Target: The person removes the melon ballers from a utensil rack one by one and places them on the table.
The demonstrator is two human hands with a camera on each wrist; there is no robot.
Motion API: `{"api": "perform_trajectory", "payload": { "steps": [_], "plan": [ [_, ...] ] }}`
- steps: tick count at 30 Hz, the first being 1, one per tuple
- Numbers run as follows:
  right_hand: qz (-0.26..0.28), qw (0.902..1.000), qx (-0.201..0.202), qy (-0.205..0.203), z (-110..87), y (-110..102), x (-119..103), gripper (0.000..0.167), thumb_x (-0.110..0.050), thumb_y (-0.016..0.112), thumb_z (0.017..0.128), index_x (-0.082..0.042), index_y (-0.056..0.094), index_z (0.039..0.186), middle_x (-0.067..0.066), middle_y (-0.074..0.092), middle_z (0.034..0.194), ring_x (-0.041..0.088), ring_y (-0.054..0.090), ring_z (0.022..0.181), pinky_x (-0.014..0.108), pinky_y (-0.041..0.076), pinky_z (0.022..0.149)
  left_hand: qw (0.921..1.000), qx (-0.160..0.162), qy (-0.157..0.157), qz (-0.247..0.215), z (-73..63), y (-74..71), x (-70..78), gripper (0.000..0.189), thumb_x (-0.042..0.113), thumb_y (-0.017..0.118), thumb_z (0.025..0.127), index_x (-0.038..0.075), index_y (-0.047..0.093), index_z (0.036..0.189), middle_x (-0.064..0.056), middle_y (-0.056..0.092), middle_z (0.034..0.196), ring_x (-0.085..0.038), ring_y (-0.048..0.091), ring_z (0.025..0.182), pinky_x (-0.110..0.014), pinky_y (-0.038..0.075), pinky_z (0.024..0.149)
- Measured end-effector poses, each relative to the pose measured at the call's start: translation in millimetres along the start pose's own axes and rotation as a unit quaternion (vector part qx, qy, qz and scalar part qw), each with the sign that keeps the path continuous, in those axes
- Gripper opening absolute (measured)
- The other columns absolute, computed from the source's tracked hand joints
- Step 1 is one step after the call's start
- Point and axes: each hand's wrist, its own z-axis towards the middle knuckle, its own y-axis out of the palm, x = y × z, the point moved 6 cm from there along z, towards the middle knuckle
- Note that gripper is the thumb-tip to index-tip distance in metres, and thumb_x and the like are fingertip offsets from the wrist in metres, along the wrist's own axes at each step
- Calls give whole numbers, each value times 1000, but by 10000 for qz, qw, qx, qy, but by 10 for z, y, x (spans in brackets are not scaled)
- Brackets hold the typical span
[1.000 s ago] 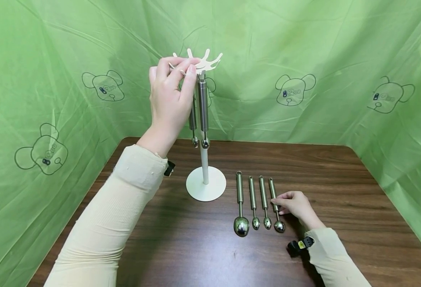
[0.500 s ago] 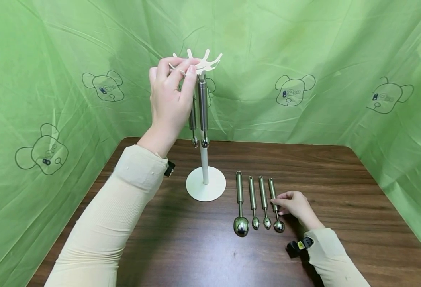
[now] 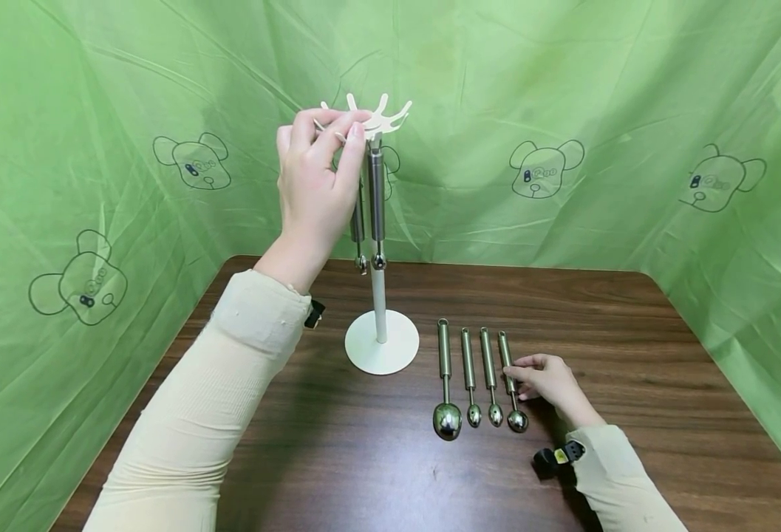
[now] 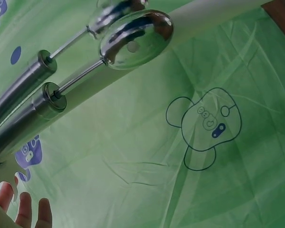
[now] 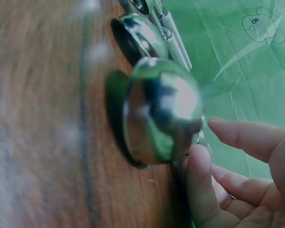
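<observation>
On my left, I had the left hand (image 3: 317,170) at the crown of the white stand (image 3: 382,362), thumb and forefinger nearly together, pinching its rim; the knuckles hid several prongs. Beside the pole hung two scoops (image 3: 377,196), one's upper end lost behind the thumb. On the table (image 3: 390,458) lay a large scoop (image 3: 446,377), two small scoops (image 3: 489,362) and the end scoop (image 3: 511,385), its handle pinched between the right hand's (image 3: 550,383) barely parted fingers. My right wrist view hid most of that handle behind its bowl.
</observation>
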Motion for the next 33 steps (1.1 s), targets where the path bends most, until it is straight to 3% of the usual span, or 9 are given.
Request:
{"api": "perform_trajectory", "payload": {
  "steps": [7, 13, 20, 27, 33],
  "plan": [
    [54, 9996, 208, -164, 3, -89, -96, 51, -22, 69, 92, 13, 55, 126, 9, 70, 89, 13, 66, 65, 28, 58, 61, 9997, 108, 122, 179, -1, -19, 27, 34, 40, 47, 102, 27, 73, 121, 0, 59, 124, -22, 42, 110, -35, 41, 72],
    [28, 9978, 386, -537, -34, -134, -304, 51, -23, 70, 92, 12, 56, 127, 11, 71, 92, 15, 67, 62, 29, 58, 60, 9990, 164, 141, 379, 6, -39, 34, 33, 46, 51, 100, 31, 73, 120, 1, 61, 123, -25, 42, 112, -39, 43, 74],
    [73, 9933, 448, -1064, -111, -120, -672, 49, -23, 71, 92, 11, 59, 125, 3, 68, 84, 13, 66, 60, 31, 59, 60, 9984, 195, 139, 509, 10, -60, 43, 32, 50, 52, 99, 36, 73, 118, 3, 62, 121, -22, 42, 110, -39, 44, 73],
    [-173, 9889, 480, -1394, -233, -70, -1024, 46, -30, 72, 91, 3, 64, 122, 2, 68, 84, 13, 66, 64, 33, 60, 63, 9986, 135, 230, 447, -12, -66, 57, 34, 49, 52, 99, 34, 70, 124, 0, 61, 123, -24, 40, 111, -39, 44, 74],
    [-147, 9861, 409, -1604, -305, -38, -1273, 45, -29, 73, 90, 2, 64, 121, 0, 69, 83, 10, 65, 63, 36, 60, 65, 9981, 126, 492, 348, -24, -77, 93, 36, 45, 54, 99, 29, 68, 128, -5, 61, 119, -28, 39, 111, -37, 41, 79]
  ]
}}
